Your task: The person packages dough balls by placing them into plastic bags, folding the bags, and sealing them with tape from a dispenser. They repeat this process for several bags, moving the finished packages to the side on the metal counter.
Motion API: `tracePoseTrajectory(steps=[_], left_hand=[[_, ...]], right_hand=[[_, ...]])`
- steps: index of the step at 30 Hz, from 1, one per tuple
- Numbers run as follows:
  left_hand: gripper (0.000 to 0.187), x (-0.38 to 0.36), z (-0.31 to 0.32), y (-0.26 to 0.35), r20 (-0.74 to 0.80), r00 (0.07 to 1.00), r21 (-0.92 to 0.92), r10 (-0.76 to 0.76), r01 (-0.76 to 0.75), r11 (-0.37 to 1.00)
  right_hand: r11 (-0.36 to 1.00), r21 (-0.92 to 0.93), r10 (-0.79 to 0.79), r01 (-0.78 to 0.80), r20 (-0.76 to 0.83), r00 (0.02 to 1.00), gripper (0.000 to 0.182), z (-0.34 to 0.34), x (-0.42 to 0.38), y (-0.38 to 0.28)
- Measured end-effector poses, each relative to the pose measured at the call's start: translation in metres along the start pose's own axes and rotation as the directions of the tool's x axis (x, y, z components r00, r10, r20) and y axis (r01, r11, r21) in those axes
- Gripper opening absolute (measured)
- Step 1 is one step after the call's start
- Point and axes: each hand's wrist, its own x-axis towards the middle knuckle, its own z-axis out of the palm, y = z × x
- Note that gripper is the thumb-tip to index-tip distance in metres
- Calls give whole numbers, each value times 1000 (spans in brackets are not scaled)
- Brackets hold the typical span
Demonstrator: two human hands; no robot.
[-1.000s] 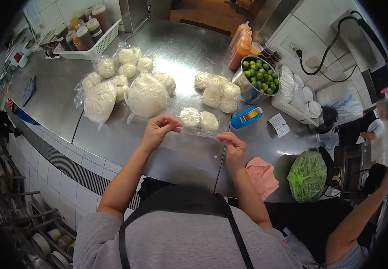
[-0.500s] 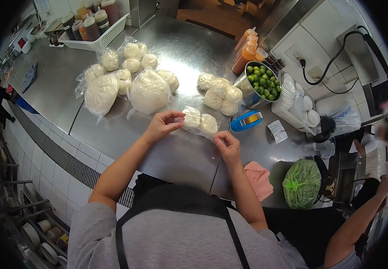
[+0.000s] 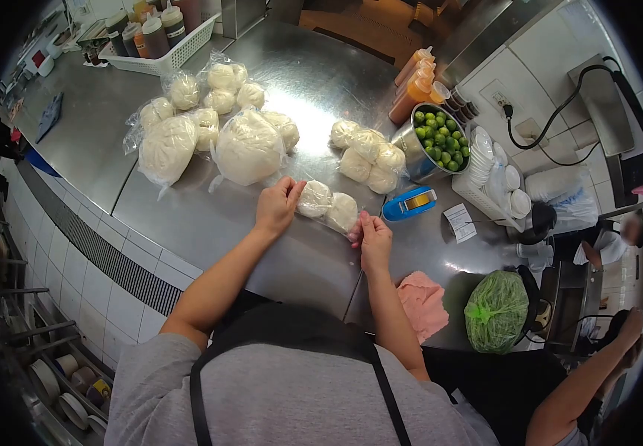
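Note:
A clear plastic bag [image 3: 329,206] with two round white balls, perhaps dough or rice, lies on the steel counter in front of me. The fingers of my left hand [image 3: 280,204] are pinched at the bag's left end. At its right end my right hand [image 3: 375,241] is closed on the plastic. Just beyond sits a bagged group of similar white balls [image 3: 370,157]. Farther left are two bigger filled bags [image 3: 251,147] and several smaller wrapped balls [image 3: 221,78]. To the right of the bag stands a blue tape dispenser [image 3: 409,204].
A metal container of green limes [image 3: 440,140], sauce bottles [image 3: 414,85] and a white basket of lids [image 3: 485,178] line the right. Nearer are a paper slip [image 3: 460,223], a pink cloth [image 3: 422,306] and a green bag [image 3: 497,311]. Another person's arm [image 3: 582,386] shows at lower right.
My left fingers have closed in on the bag's left end. The bag looks stretched straighter between my hands. My view has shifted slightly.

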Motion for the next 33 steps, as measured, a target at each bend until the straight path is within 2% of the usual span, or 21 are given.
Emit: tracePoseTrajectory(steps=[2,5,7,8,10,14,16,17,19,20,22,23,25,26,28,29,30,31,32,33], left_hand=[[34,0,0,-2,-7,1000,63,25,-24,998],[35,1,2,-4,-56,993,167,100,-90,982],[36,0,1,-2,-54,996,134,73,-66,989],[36,0,1,-3,-50,996,132,72,-64,989],[36,3,-1,-4,-54,993,80,106,-102,992],[36,13,-7,-3,-3,989,220,146,-141,965],[30,19,-8,-3,96,995,289,-27,-2,957],[30,19,-6,-3,99,995,286,-21,-8,958],[23,15,-2,0,-60,997,43,50,-48,998],[23,8,-2,1,-54,997,41,58,-56,998],[32,-8,-10,19,-91,935,181,343,-323,929],[32,-13,-5,23,-84,935,178,345,-327,928],[62,-23,9,32,131,885,319,447,-464,826],[62,-25,16,32,136,883,315,449,-468,826],[87,-26,32,28,166,934,481,316,-356,801],[87,-25,36,25,170,930,473,326,-367,801],[93,-24,36,23,173,935,460,308,-353,815],[99,-22,36,21,174,941,449,289,-337,827],[99,-23,36,19,176,939,445,295,-343,827],[99,-23,35,20,172,939,442,298,-344,828]], right_hand=[[999,-42,6,-8,-31,999,27,2,-2,-1],[999,12,-32,31,30,999,26,2,-1,-3],[972,-180,-144,153,64,988,26,5,-3,-2],[972,-182,-141,150,60,988,26,7,-4,-3],[915,-351,-192,198,50,980,25,11,-3,-5],[931,-310,-181,194,70,981,25,8,4,1],[940,-317,-104,129,95,990,25,7,6,-3],[939,-316,-109,133,91,990,25,7,6,-4],[946,-292,-124,143,80,989,24,10,5,-5],[946,-290,-131,146,73,989,24,10,3,-6],[943,-318,-91,102,49,995,26,10,2,-6],[943,-316,-91,100,42,995,26,10,2,-6],[951,-290,-89,104,63,994,25,8,4,-3],[952,-290,-90,103,57,994,25,7,5,-1],[983,-175,-46,59,81,996,20,3,8,-3],[982,-175,-55,66,70,996,20,1,5,-2],[990,-37,-142,138,-131,981,20,2,-1,-1],[969,86,-193,233,-334,923,27,3,-5,-1],[967,85,-198,239,-338,920,27,2,-4,-1],[957,2,-259,291,-452,854,39,1,-3,1]])
